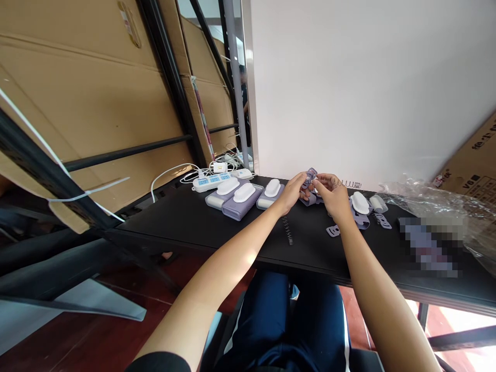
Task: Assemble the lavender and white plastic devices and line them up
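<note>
left hand [289, 194] is partly open, fingers reaching in from the near side, with the fingertips [303, 181] on a small lilac plastic part [310, 178]. right hand [333, 196] is mostly closed, thumb and forefinger pinching the same part from the other side. both hands hold it up just above a black table [318, 248], toward the far edge, and exact finger contact is partly hidden by the hands themselves. a fine coil spring [346, 184] lies along the far edge just beyond the right hand. a second coil spring [287, 230] lies on the tabletop in front of the left wrist. two flat lilac clips [333, 231] [382, 221] sit right of the hands, near a lilac pad with a white oval cap [360, 204]. left of the hands, three more white-capped pads [243, 199] stand in a row beside a white power strip [207, 182] with a white cable [166, 178] running off it. clear plastic wrap [426, 204] bunches at the right end of the table, and a pixelated patch [426, 243] hides whatever lies below it. the person's navy trousers [279, 320] show below the table edge.
</note>
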Available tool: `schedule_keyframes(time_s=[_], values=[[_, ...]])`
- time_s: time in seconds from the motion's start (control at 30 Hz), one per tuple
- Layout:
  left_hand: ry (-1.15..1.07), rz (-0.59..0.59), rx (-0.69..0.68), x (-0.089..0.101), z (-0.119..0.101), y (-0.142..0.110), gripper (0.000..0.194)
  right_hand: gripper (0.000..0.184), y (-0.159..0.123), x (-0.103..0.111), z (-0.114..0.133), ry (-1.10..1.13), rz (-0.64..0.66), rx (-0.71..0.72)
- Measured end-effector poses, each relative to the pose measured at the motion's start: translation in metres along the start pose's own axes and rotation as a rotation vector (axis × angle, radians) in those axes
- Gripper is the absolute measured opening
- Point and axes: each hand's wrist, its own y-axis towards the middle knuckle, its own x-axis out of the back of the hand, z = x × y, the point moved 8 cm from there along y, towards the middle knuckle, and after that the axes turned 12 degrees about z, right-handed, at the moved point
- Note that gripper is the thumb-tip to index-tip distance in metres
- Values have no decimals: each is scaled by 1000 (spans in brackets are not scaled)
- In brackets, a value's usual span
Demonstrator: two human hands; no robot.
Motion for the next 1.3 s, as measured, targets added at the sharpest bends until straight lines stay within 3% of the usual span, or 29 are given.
schedule_keyframes(time_s=[0.2, 0.8, 1.3], values=[[22, -5, 16, 1, 0, 1, 31, 45, 0, 2, -6, 76, -6, -70], [260, 13, 37, 5, -1, 2, 50, 29, 1, 2, 0, -109, 1, 28], [295, 58, 11, 5, 3, 4, 54, 32, 0, 6, -2, -67, -36, 16]])
